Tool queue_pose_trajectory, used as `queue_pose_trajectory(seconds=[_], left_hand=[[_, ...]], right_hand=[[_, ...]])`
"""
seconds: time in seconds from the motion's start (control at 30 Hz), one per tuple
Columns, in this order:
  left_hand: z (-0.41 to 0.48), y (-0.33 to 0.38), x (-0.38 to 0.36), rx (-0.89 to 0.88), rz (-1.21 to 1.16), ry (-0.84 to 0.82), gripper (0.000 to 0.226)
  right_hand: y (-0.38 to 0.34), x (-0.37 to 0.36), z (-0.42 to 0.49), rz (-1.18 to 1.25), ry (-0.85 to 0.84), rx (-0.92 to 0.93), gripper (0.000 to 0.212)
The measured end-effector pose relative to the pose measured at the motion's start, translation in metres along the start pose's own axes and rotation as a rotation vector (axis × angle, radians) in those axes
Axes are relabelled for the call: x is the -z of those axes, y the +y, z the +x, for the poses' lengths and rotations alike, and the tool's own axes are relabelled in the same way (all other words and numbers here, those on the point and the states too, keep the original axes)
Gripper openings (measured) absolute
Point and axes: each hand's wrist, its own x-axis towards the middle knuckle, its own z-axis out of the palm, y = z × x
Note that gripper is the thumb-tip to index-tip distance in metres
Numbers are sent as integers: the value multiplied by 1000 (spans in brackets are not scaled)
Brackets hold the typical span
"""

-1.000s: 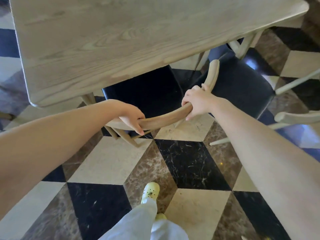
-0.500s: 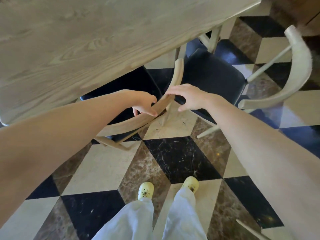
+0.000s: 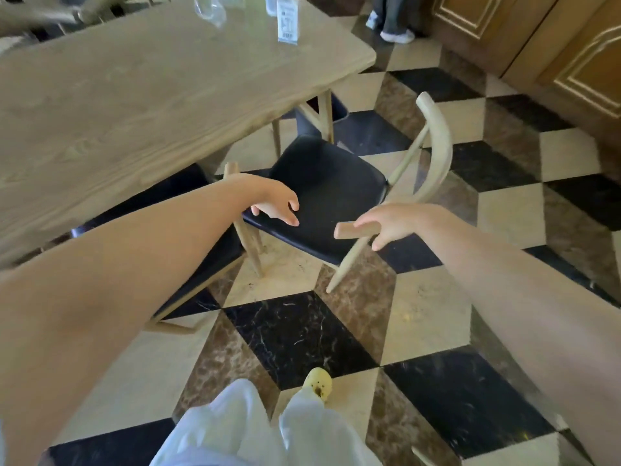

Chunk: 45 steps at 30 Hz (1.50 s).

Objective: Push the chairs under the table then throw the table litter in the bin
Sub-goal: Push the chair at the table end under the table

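The second chair (image 3: 329,193), black-seated with a curved pale wooden back rail, stands pulled out at the corner of the wooden worktop (image 3: 141,95), turned at an angle so that only the front of its seat comes near the edge. The first chair (image 3: 188,210) sits mostly tucked under the worktop just to its left.

The person is reaching for the angled chair with both hands. The right hand (image 3: 396,223) lies on the near end of the back rail (image 3: 437,146), fingers spread over the wood and not yet curled round it, so that grip is loose and unclosed. The left hand (image 3: 275,206) hovers over the near-left corner of the seat, fingers apart, holding nothing; whether it touches the cushion I cannot tell.

To do this step well, I would say the chair wants squaring first: close the right hand firmly round the rail, find a hold on the left side of the rail or seat, and swing the chair until its seat faces straight into the worktop. Then push level, low on the rail, so the legs slide rather than tip. The worktop's leg (image 3: 326,112) stands close behind the seat, and a crooked push could catch on it.

The litter, crumpled clear plastic (image 3: 208,8), lies at the far end of the worktop beside a small printed card stand (image 3: 287,23). No bin shows from here.
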Motion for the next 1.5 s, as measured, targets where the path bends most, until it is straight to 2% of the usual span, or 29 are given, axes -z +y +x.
queue_pose_trajectory(seconds=[0.23,0.43,0.57,0.8,0.97,1.03,1.17,1.27,1.37,1.43,1.5], left_hand=[[39,74,23,-97,-5,-2,60],[83,109,50,-152,-90,11,59],[121,128,74,-151,-108,-6,60],[180,169,97,-117,-183,-118,71],[206,206,63,-117,-251,-226,79],[211,218,41,-105,-317,-178,81],[214,232,-2,19,-501,52,75],[213,236,-14,134,-609,189,68],[213,241,-21,220,-572,300,65],[212,245,-19,243,-552,314,61],[210,247,-16,277,-528,294,54]], right_hand=[[69,8,-24,122,47,-36,49],[123,5,-16,105,164,-100,69],[164,20,2,-15,224,-55,72],[230,61,52,-147,128,45,79],[253,73,92,-245,45,151,76],[257,79,106,-355,-20,211,66],[267,91,129,-596,-27,413,31],[274,97,141,-667,-37,527,32],[285,96,149,-628,41,632,36],[295,93,153,-629,135,734,40],[300,92,155,-589,160,813,39]])
